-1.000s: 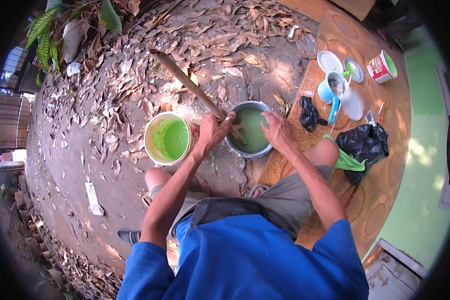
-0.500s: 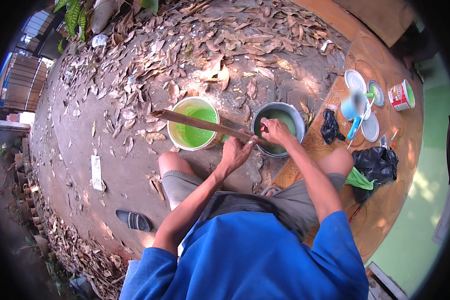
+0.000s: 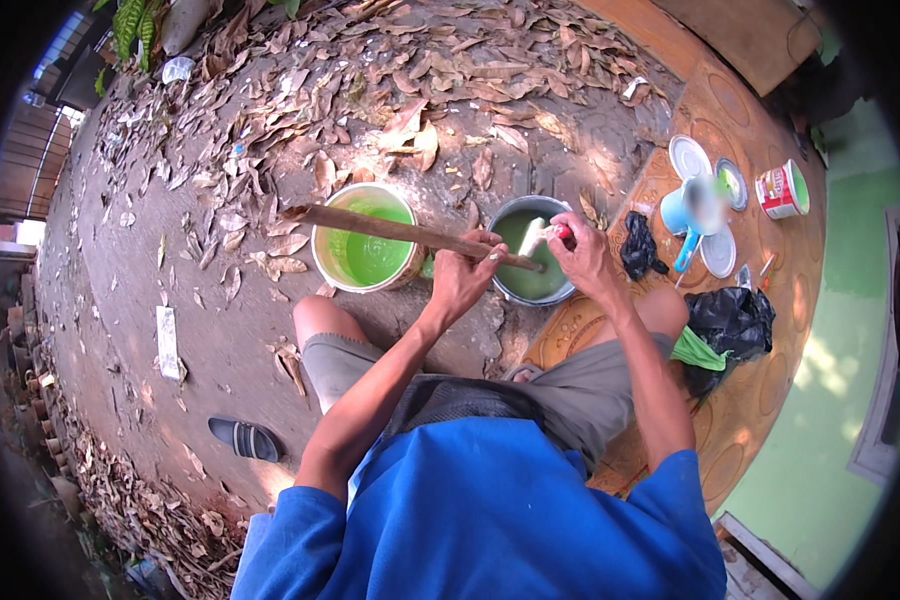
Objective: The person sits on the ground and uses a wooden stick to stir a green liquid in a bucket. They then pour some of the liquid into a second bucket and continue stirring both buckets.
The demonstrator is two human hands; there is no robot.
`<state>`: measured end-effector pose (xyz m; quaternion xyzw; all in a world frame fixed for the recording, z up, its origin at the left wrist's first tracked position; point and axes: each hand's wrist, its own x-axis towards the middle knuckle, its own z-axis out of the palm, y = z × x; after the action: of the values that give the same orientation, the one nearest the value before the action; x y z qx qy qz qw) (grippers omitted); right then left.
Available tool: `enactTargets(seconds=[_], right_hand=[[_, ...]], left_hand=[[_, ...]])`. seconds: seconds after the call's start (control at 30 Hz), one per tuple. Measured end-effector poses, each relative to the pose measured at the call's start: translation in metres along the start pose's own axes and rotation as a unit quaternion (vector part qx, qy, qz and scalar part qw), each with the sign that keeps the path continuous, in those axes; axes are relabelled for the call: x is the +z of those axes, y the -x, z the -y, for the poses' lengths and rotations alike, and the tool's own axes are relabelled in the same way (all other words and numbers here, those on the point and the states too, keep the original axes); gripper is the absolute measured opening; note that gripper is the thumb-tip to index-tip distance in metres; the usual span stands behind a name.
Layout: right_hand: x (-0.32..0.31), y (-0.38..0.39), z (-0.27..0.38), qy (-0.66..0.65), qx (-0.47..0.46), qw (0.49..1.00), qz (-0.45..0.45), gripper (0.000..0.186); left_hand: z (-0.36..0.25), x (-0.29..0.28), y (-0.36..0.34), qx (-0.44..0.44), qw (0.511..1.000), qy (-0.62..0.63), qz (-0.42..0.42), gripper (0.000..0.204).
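Note:
My left hand (image 3: 460,280) is closed round a long wooden stick (image 3: 390,228). The stick slants from above the white bucket of bright green paint (image 3: 375,250) to over the dark grey bucket (image 3: 501,282), its right end close to the murky green liquid (image 3: 515,238) in there. At the grey bucket's right side, my right hand (image 3: 590,255) grips what looks like a red-handled brush (image 3: 534,236). Its pale head is held over the liquid and lies near the stick's end.
On the orange patterned floor at right are a light blue dipper (image 3: 678,210), round lids (image 3: 718,252), a red-and-white paint tub (image 3: 778,192) and black plastic bags (image 3: 730,320). Dry leaves (image 3: 320,100) cover the ground ahead. A dark sandal (image 3: 245,439) lies at left.
The brush has been lifted and turned, so its pale head now shows above the grey bucket. My right hand has shifted right, and the stick's right end reaches further over the bucket.

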<state>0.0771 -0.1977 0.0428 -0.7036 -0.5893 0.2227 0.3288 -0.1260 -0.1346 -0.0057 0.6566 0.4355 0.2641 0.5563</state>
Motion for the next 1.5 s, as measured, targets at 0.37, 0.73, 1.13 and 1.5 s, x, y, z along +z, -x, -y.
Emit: enactTargets(seconds=[0.37,0.73,1.13,1.5], right_hand=[[0.027,-0.023,0.031,-0.079,-0.068,0.994,0.026,0.043],[0.058,0.068,-0.120,-0.121,0.426,0.888,-0.127,0.040],[0.055,0.039,-0.077,-0.261,0.391,0.875,-0.116,0.021],[0.018,-0.005,-0.028,-0.207,0.367,0.906,-0.043,0.015]], left_hand=[[-0.010,0.001,-0.016,0.072,0.995,-0.067,-0.031,0.027],[-0.008,0.008,-0.011,-0.017,0.991,-0.042,-0.125,0.028],[-0.013,-0.012,-0.032,0.038,0.983,-0.012,-0.178,0.034],[-0.068,-0.061,-0.065,0.048,0.989,-0.087,-0.112,0.034]])
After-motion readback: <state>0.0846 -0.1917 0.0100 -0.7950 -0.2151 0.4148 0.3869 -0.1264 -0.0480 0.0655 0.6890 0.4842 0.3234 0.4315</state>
